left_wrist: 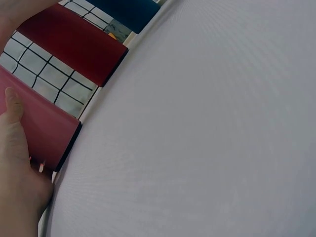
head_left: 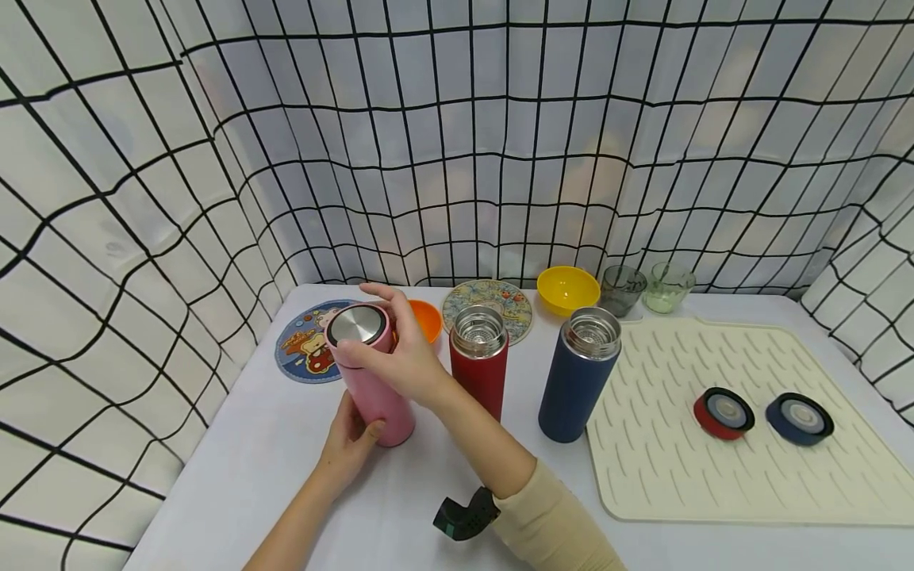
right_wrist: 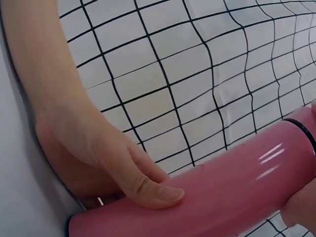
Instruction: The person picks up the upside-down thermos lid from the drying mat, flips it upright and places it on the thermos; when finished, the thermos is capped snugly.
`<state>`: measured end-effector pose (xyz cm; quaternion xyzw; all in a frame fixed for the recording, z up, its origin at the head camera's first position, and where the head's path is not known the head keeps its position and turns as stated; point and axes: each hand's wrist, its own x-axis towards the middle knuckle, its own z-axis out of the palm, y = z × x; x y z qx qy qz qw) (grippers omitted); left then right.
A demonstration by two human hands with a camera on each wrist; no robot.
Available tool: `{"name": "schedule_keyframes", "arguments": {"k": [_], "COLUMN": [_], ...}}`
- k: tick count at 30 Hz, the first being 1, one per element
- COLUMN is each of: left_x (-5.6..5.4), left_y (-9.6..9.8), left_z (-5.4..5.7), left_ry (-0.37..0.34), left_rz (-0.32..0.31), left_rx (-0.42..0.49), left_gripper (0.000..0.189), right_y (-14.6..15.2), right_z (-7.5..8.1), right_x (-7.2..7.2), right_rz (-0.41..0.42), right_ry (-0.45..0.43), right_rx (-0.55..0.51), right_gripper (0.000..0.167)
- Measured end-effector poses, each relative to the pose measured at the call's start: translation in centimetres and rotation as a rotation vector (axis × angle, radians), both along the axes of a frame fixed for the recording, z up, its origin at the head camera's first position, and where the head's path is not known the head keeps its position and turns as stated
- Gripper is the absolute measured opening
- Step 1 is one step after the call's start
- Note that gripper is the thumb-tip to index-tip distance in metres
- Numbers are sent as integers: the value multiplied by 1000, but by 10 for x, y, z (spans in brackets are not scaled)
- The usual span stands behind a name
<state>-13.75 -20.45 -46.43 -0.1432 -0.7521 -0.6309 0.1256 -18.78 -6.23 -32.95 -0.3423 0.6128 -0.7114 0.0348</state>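
Observation:
A pink thermos flask (head_left: 377, 398) stands on the white table at the left. Low on its body my left hand (head_left: 348, 446) holds it, thumb laid along the near side. My right hand (head_left: 408, 361) grips its pink lid (head_left: 359, 323), which has a shiny metal top; the thumb is on the near side and the far fingers are partly hidden. In the right wrist view a dark ring (right_wrist: 298, 127) marks the seam below the lid. A red flask (head_left: 480, 369) and a blue flask (head_left: 577, 385) stand lidless to the right.
A cream drying mat (head_left: 664, 484) on the right carries a red lid (head_left: 724, 413) and a blue lid (head_left: 800, 419). Behind are a yellow bowl (head_left: 568, 290), an orange bowl (head_left: 427, 320), two glasses (head_left: 669, 287), a blue picture mat (head_left: 296, 349) and a patterned round mat (head_left: 517, 313). Black netting (head_left: 471, 166) surrounds the table.

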Motion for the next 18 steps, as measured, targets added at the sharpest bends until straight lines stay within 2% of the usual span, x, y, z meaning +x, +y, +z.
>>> {"name": "schedule_keyframes", "arguments": {"k": [2,5,9,11,12,15,18], "left_x": [0,0,0,1,1,0,-1], "left_y": [0,0,0,0,0,1,2], "left_z": [1,2,1,1,1,1,2], "left_ry": [3,11,9,8,9,18,14], "left_rz": [-7,-10,7,13,12,1,-8], "left_rx": [4,2,10,15,17,23,29], "left_gripper": [53,52,50,49,49,50,52], "right_y": [-1,0,4,5,5,4,5], "right_z": [0,1,2,2,1,-1,-2], "right_x": [1,3,0,-1,-2,-3,-2], "right_rz": [-34,-77,-24,24,18,-71,-129], "right_ry": [-15,-15,-14,-30,-38,-31,5], "right_rx": [4,74,99,56,43,30,86], "right_gripper": [63,63,59,56,55,53,58]}}
